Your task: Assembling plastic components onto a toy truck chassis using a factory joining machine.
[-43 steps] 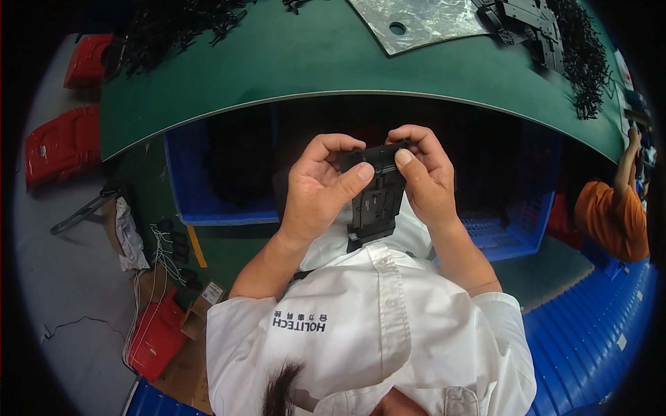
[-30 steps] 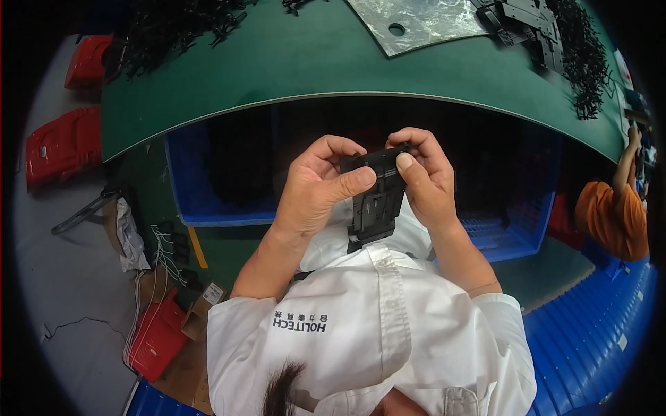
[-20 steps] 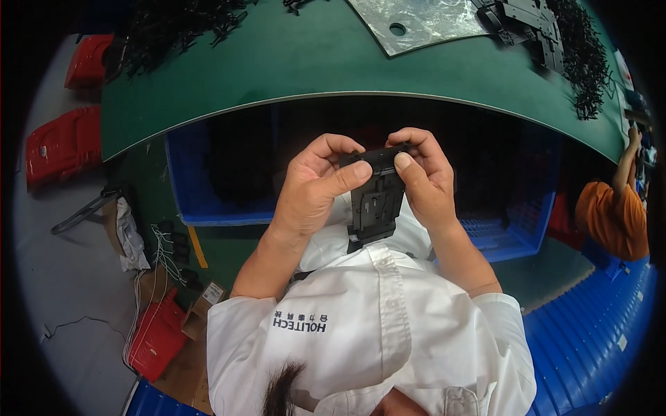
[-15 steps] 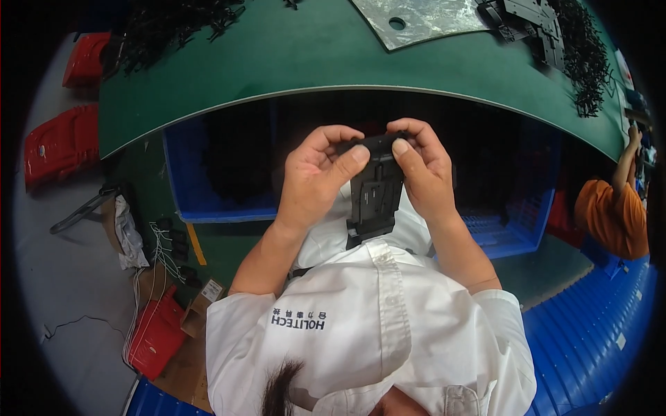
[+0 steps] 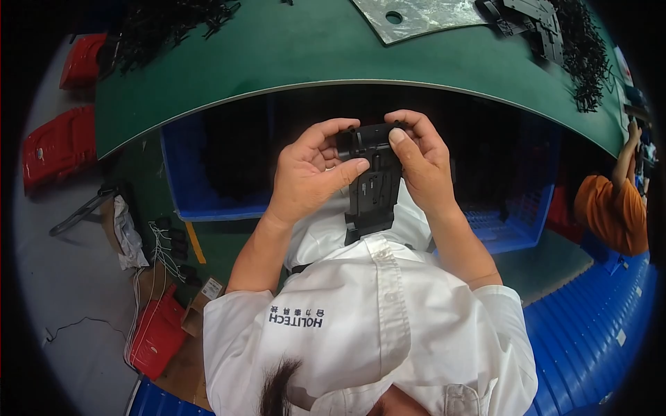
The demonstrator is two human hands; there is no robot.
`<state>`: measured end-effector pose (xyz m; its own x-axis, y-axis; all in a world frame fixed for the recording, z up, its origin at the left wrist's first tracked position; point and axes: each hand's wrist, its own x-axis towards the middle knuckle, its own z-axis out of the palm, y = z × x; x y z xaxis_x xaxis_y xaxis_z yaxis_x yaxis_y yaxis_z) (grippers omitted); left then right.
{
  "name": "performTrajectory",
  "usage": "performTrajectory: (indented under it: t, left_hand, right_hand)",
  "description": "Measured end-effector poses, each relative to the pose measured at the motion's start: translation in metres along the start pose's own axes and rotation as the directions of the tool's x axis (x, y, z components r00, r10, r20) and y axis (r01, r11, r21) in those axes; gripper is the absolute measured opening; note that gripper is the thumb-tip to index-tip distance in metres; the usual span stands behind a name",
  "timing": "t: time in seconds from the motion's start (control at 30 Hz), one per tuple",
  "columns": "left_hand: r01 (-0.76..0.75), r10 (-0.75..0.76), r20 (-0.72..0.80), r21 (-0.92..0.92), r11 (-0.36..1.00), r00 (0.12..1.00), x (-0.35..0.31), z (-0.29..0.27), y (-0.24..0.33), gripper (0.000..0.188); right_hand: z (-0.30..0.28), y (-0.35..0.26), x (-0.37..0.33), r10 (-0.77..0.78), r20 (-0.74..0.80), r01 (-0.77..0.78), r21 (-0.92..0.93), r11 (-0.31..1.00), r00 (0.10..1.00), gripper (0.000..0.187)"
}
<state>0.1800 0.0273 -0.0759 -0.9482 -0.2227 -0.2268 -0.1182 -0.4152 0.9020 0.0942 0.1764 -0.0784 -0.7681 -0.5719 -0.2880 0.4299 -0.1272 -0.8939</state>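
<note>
Black plastic part (image 5: 373, 184) clamped by left hand (image 5: 312, 173) and right hand (image 5: 423, 163) below table edge (image 5: 333, 87).

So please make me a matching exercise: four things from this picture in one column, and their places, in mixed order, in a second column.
Things:
1. black plastic part
2. clear plastic sheet
3. blue bin
4. red case

Places:
A. on the floor, lower left
B. held in both hands, the left hand and the right hand
C. on the green table, at the top
D. under the table edge, left of the hands

Pairs: 1-B, 2-C, 3-D, 4-A
</note>
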Motion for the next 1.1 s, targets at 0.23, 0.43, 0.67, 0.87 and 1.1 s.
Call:
performTrajectory:
  t: [0.23, 0.43, 0.67, 0.87, 1.1]
  left_hand:
    - [-0.073, 0.074, -0.006, 0.056, 0.996, 0.997, 0.0, 0.002, -0.005, 0.044]
    - [-0.055, 0.055, -0.003, 0.039, 0.998, 0.998, 0.006, 0.003, -0.005, 0.042]
    - [-0.016, 0.017, -0.043, 0.038, 0.999, 0.999, 0.007, 0.011, -0.002, 0.041]
    - [0.028, -0.028, 0.013, 0.055, 0.998, 1.0, 0.011, 0.007, -0.001, 0.046]
    - [0.295, -0.215, 0.245, -0.358, 0.886, 0.945, 0.013, 0.001, 0.025, 0.042]
  right_hand:
    - [-0.002, -0.001, -0.001, -0.021, 0.03, 0.022, -0.029, 0.999, 0.999, 0.024]
    - [-0.007, 0.0, 0.002, -0.006, 0.016, 0.007, -0.038, 0.999, 1.0, 0.028]
    - [-0.005, 0.005, -0.002, -0.794, 0.204, 0.644, -0.711, 0.282, 0.573, 0.027]
    - [0.001, 0.009, -0.006, -0.714, 0.293, 0.578, -0.794, 0.189, 0.636, 0.026]
    - [-0.004, 0.01, -0.017, -0.759, 0.25, 0.604, -0.764, 0.226, 0.602, 0.036]
